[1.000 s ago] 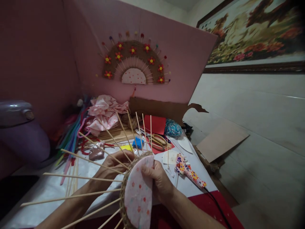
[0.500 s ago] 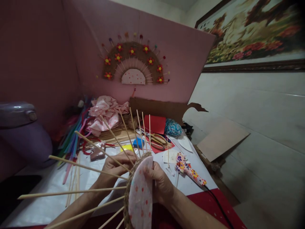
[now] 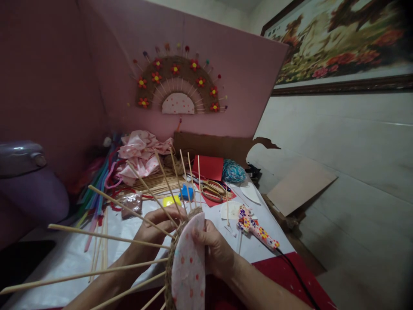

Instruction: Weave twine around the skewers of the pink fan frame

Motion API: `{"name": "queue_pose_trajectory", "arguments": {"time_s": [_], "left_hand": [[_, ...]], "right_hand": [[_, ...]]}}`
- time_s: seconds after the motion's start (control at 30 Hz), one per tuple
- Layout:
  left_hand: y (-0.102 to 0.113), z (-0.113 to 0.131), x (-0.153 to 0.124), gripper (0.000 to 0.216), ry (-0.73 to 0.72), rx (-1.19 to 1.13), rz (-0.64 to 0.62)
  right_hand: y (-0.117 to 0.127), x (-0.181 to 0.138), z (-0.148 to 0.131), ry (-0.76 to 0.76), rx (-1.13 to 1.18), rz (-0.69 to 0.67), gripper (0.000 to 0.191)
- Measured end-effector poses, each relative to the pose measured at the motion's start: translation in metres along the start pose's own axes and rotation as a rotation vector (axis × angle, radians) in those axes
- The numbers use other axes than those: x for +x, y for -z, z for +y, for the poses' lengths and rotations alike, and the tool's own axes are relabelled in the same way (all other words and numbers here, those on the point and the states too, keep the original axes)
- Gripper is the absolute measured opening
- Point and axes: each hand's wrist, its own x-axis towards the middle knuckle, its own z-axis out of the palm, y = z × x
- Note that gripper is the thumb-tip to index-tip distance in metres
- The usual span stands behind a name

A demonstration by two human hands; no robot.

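Note:
A half-disc (image 3: pixel 190 262) covered in pink fabric with red dots stands on edge before me. Brown twine (image 3: pixel 169 275) runs round its curved rim, and several thin wooden sticks (image 3: pixel 109 236) fan out from there. My right hand (image 3: pixel 217 249) is closed on the straight side, thumb on the fabric face, other fingers behind. At the upper part of the curved rim, my left hand (image 3: pixel 155 226) reaches in behind the sticks with its fingers bent against the twine edge and stick bases. Its fingertips are partly hidden.
A flowered glue gun (image 3: pixel 258 228) with a black cord lies at right. Scissors (image 3: pixel 213 189), blue yarn (image 3: pixel 234 171), red card (image 3: pixel 208 167), clay packets (image 3: pixel 132 204) and crumpled fabric (image 3: pixel 142 155) lie behind. A decorated fan (image 3: pixel 177 77) hangs on the pink board.
The half-disc has shifted slightly left and turned a little, its sticks swinging left and downward. Both hands keep hold of it. The whole view has moved slightly.

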Motion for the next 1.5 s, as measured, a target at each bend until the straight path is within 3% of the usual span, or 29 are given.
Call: {"name": "queue_pose_trajectory", "arguments": {"time_s": [0.27,0.57,0.83,1.0,1.2,1.27,1.37,1.5], "left_hand": [[0.004,-0.007,0.003,0.004,-0.044,0.006,-0.094],[0.001,-0.002,-0.004,0.015,0.159,-0.071,0.092],[-0.006,0.005,-0.004,0.016,0.203,-0.096,0.111],[-0.004,0.006,-0.004,0.009,0.115,0.001,0.149],[0.003,-0.003,-0.002,0.004,-0.036,0.056,-0.016],[0.003,-0.004,-0.002,0.004,-0.078,0.077,-0.020],[-0.003,-0.001,-0.003,0.006,-0.043,0.036,0.048],[-0.011,0.003,-0.003,0.025,0.043,-0.032,0.122]], "right_hand": [[-0.001,0.000,0.000,-0.035,0.005,0.058,0.033],[-0.002,0.000,-0.001,0.016,-0.003,0.021,0.028],[-0.002,0.000,-0.002,0.009,-0.018,0.025,0.030],[0.000,0.001,-0.001,0.014,-0.017,0.062,0.029],[0.003,0.001,0.002,0.014,-0.039,0.047,0.030],[0.002,0.001,0.002,0.008,-0.041,0.060,0.031],[0.002,0.001,0.002,0.004,-0.039,0.061,0.030],[0.001,0.001,-0.001,-0.006,-0.042,0.028,0.031]]}}
